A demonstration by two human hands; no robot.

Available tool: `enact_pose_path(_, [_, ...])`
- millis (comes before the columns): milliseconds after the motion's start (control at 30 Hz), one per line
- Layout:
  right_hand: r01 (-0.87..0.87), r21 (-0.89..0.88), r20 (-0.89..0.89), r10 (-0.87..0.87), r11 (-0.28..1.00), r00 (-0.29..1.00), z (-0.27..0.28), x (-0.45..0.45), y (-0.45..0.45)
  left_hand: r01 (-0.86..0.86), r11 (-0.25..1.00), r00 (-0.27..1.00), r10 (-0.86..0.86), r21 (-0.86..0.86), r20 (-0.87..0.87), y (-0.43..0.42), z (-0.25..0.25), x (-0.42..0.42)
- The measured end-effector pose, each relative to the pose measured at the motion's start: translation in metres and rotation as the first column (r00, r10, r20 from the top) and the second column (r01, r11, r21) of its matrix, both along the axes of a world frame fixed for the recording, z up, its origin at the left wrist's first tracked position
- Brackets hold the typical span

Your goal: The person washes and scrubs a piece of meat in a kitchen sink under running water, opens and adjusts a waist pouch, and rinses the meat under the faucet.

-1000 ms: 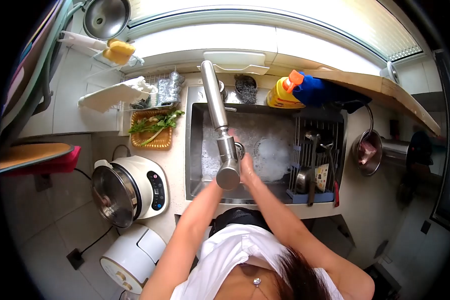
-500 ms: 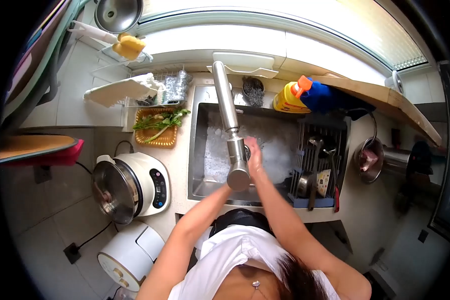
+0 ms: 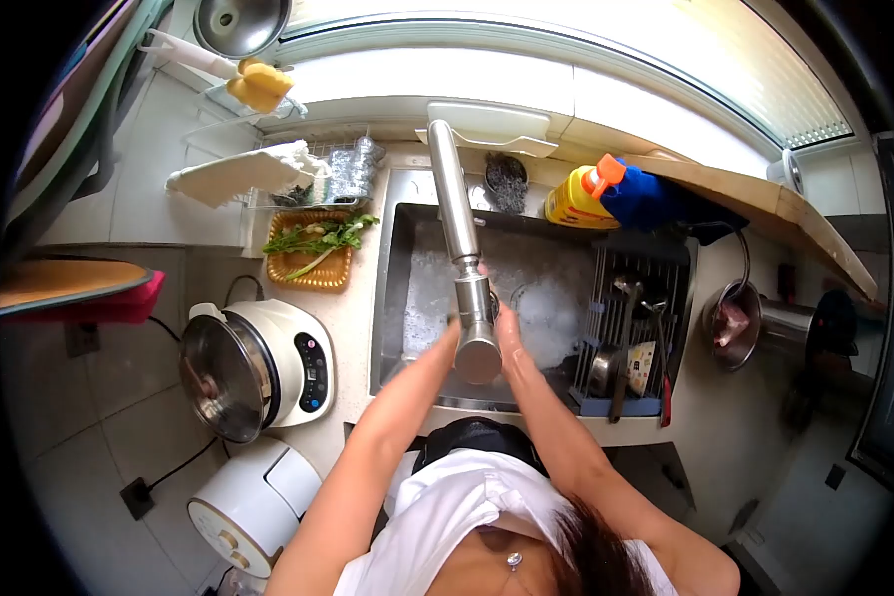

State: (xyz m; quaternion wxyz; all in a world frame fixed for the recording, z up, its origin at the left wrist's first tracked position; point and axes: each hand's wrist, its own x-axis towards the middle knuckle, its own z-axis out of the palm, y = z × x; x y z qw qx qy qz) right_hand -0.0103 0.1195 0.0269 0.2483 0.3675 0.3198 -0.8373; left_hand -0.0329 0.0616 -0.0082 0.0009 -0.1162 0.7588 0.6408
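Observation:
A steel faucet (image 3: 454, 204) rises over the sink (image 3: 393, 288) and covers most of both hands. My left hand (image 3: 454, 334) is at the left side of the faucet head, with only its edge and wrist showing. On the other side, part of my right hand (image 3: 509, 326) shows low over the basin. The fingers of both hands are largely hidden, so what they hold, if anything, does not show. White suds (image 3: 548, 306) lie in the basin to the right of my right hand.
A grey rack (image 3: 606, 402) with utensils fills the sink's right end. Behind stand a scouring pad (image 3: 507, 184) in a holder and a yellow bottle (image 3: 576, 202). On the left are a basket (image 3: 313, 280) of greens and a cooker (image 3: 293, 348); a metal bowl (image 3: 735, 343) with meat stands right.
My hands have drawn back toward me behind the faucet head, so less of the right hand shows. The suds patch right of it appears whiter.

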Motion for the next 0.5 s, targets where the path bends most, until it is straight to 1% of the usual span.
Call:
enact_pose_path(67, [-0.003,0.118,-0.072,0.011,0.993,0.997,0.015,-0.005,-0.001,-0.076,0.995,0.997,0.075,0.063,0.023,-0.006,-0.003,-0.018])
enact_pose_path(100, [0.068,-0.043,0.031,-0.067,0.997,0.997,0.005,-0.014,0.005,-0.059,0.997,0.998,0.061,0.042,-0.026,-0.007,-0.002,-0.019])
enact_pose_path(133, [0.156,-0.199,0.14,-0.13,0.968,0.982,0.001,-0.027,0.01,-0.015,1.0,0.994,0.014,-0.009,-0.105,-0.01,0.0,-0.018])
enact_pose_path(167, [0.16,-0.202,0.142,-0.133,0.966,0.981,0.002,-0.034,0.018,0.045,0.994,0.978,-0.064,-0.097,-0.2,-0.015,-0.001,-0.015])
enact_pose_path(200, [0.078,-0.221,0.217,-0.029,0.972,0.976,0.004,-0.041,0.029,0.176,0.937,0.889,-0.283,-0.301,-0.36,-0.025,-0.005,-0.012])
enact_pose_path(233, [-0.006,-0.243,0.285,0.078,0.97,0.955,0.007,-0.047,0.04,0.246,0.826,0.735,-0.5,-0.508,-0.457,-0.031,-0.009,-0.011])
enact_pose_path(267, [0.013,-0.656,0.106,0.075,0.755,0.992,-0.025,-0.039,0.042,0.259,0.749,0.641,-0.605,-0.609,-0.472,-0.032,-0.01,-0.01])
enact_pose_path(300, [-0.117,-0.911,-0.092,0.08,0.397,0.992,-0.058,-0.031,0.045,0.254,0.671,0.535,-0.697,-0.696,-0.477,-0.033,-0.01,-0.01])
enact_pose_path(333, [-0.069,-0.677,0.003,0.097,0.733,0.995,-0.044,-0.03,0.036,0.169,0.699,0.568,-0.645,-0.695,-0.51,-0.032,-0.004,-0.009])
enact_pose_path(367, [-0.04,-0.327,0.089,0.074,0.944,0.993,-0.035,-0.033,0.023,0.166,0.747,0.63,-0.583,-0.643,-0.514,-0.031,-0.002,-0.011])
enact_pose_path(400, [0.127,-0.383,0.124,-0.085,0.915,0.989,-0.046,-0.036,0.006,0.187,0.863,0.784,-0.419,-0.469,-0.459,-0.026,-0.002,-0.01])
enact_pose_path(433, [0.136,-0.382,0.129,-0.093,0.914,0.987,-0.055,-0.032,-0.002,0.165,0.954,0.905,-0.248,-0.252,-0.347,-0.02,-0.003,-0.006])
enact_pose_path(467, [0.073,-0.276,-0.07,-0.096,0.958,0.993,-0.056,-0.03,-0.006,0.123,0.991,0.969,-0.133,-0.062,-0.208,-0.017,-0.002,-0.006])
enact_pose_path(500, [0.028,-0.157,-0.265,-0.069,0.987,0.962,-0.056,-0.029,-0.008,0.074,0.994,0.994,-0.066,0.084,-0.089,-0.018,-0.001,-0.005])
